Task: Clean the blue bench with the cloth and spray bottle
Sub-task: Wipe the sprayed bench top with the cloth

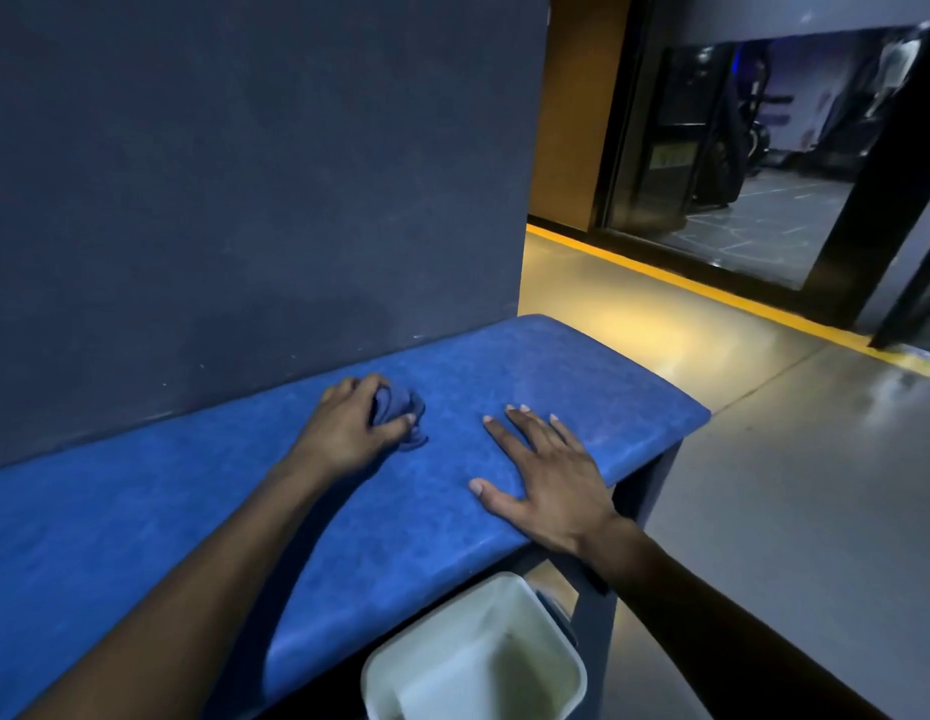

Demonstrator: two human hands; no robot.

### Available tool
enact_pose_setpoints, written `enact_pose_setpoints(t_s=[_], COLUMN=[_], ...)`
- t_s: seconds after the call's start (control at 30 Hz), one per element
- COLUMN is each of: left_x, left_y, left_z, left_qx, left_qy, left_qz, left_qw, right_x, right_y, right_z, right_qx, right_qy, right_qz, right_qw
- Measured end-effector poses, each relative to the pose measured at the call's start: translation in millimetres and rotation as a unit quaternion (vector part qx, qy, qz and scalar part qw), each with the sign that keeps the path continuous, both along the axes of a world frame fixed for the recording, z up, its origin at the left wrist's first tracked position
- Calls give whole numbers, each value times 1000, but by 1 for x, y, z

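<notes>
Head view: left hand (348, 428) bunches the cloth (400, 413) at the bench's (141, 537) 12 o'clock, right hand (541, 475) flat and empty at 3 — the small wad may miss patches.

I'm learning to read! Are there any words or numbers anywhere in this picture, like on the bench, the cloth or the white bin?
No readable words or numbers: none on the blue bench, cloth or white bin.
Greenish panel behind the glass door: too blurred to read.
</notes>
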State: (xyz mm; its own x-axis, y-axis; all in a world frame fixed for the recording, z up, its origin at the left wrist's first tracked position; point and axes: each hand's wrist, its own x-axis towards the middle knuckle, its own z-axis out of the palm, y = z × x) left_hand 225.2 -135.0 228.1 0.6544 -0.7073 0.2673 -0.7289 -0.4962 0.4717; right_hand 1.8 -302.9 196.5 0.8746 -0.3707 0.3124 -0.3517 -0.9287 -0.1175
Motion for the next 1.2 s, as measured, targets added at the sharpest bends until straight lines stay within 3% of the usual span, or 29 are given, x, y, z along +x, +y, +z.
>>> enact_pose_setpoints(t_s=[0.13, 0.33, 0.43, 0.63, 0.83, 0.9, 0.97, 1.1, 1.2], left_x=[-10, -13, 15, 8, -13, -8, 4, 10, -11], left_y=[-47, 53, 55, -38, 29, 39, 20, -38, -37], left_z=[4, 0, 2, 11, 4, 1, 2, 13, 12], left_qx=[-7, 18, -18, -89, 34, 31, 1, -33, -53], left_qy=[19, 0, 7, 55, 5, 9, 27, 6, -1], left_qz=[-9, -208, -157, -66, -292, -314, -275, -68, -128], left_qw=[1000, 978, 987, 992, 956, 949, 961, 997, 990], right_x=[0, -2, -1, -1, -2, -1, -1, -2, -3], right_y=[0, 2, 3, 3, 8, 8, 7, 9, 7], right_z=[2, 4, 1, 3, 5, 6, 7, 8, 8], right_qx=[-5, 17, 12, 6, 4, 11, 6, 9, 10], right_qy=[4, -8, -18, -16, -13, -20, -16, -6, -3], right_qz=[-4, -2, -5, -7, -10, -9, -10, -11, -13], right_qw=[1000, 1000, 1000, 1000, 1000, 1000, 1000, 1000, 1000])
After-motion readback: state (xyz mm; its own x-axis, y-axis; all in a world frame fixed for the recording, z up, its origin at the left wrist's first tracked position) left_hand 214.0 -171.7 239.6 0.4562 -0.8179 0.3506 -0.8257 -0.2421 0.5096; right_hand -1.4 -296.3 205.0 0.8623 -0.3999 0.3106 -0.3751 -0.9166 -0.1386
